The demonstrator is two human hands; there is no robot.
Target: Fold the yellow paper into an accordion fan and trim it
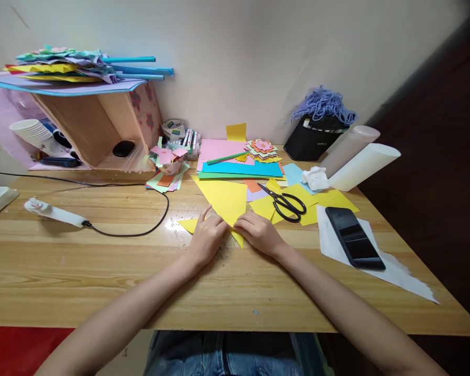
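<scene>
One left hand (207,237) and one right hand (260,232) over the bench (102,297), both with bent fingers pinching the yellow sheet (225,196) near its lower tip. Wide part of the sheet just beyond the hands, tip between them, toward the body. More yellow paper (188,225) at the left hand's outer side; whether of the same sheet, impossible to tell. Just beyond the right hand, black-handled scissors (282,196) across yellow pieces (310,213). Well to its right, a dark phone (354,237) on torn white paper (399,277). Ahead of both hands, a stack of coloured paper (243,168) with a green stick (227,157) on top. Well left of both, a white device (57,213) on a black cable (133,235).
</scene>
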